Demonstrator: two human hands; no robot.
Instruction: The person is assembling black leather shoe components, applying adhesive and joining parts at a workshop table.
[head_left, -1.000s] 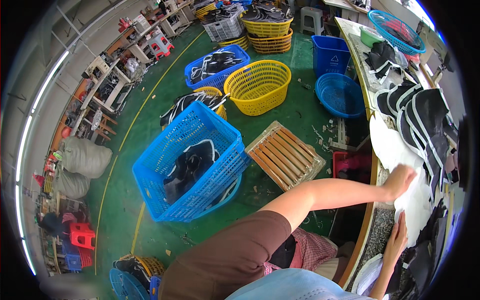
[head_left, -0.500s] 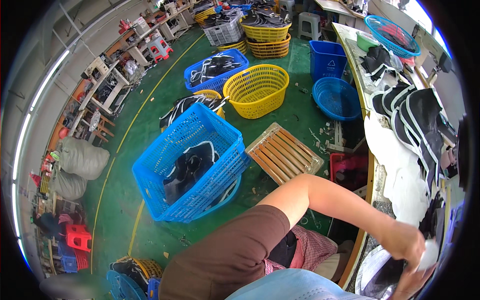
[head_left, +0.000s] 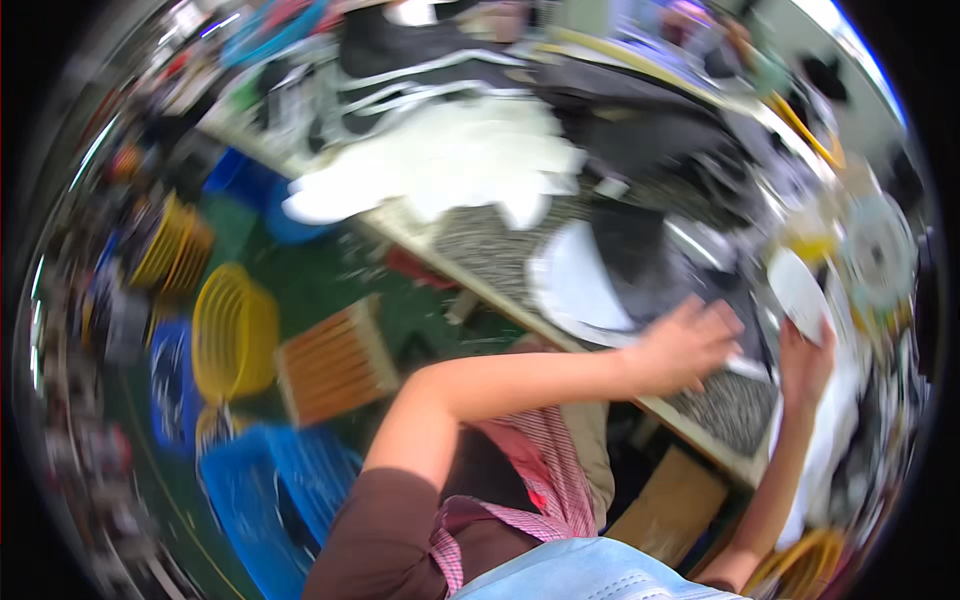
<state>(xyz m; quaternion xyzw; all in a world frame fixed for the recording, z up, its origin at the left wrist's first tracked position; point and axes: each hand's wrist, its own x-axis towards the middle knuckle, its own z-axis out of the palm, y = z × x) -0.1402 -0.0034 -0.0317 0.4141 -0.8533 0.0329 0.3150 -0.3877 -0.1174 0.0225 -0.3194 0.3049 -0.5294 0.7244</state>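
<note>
My right hand (head_left: 806, 366) pinches a white oval flat piece (head_left: 798, 294) upright above the right part of the workbench. Reaching across from the left, my left hand (head_left: 688, 345) has its fingers apart, with nothing seen in it; motion smears it a little. Just beyond that hand, a dark sheet (head_left: 632, 262) and a white curved piece (head_left: 578, 283) lie together on the bench. Whether the left fingertips touch the dark sheet, I cannot tell.
A pile of white cut pieces (head_left: 450, 160) covers the far bench, with dark white-edged pieces (head_left: 430, 65) behind. At the right stands a round pale reel-like thing (head_left: 879, 245). Left on the floor are a slatted wooden stool (head_left: 338, 360), a yellow basket (head_left: 232, 335) and a blue crate (head_left: 255, 500).
The view has swung right from the floor baskets to the bench. My hands, close together before at the lower right, are now apart, and the white piece shows clearly in the right one.
</note>
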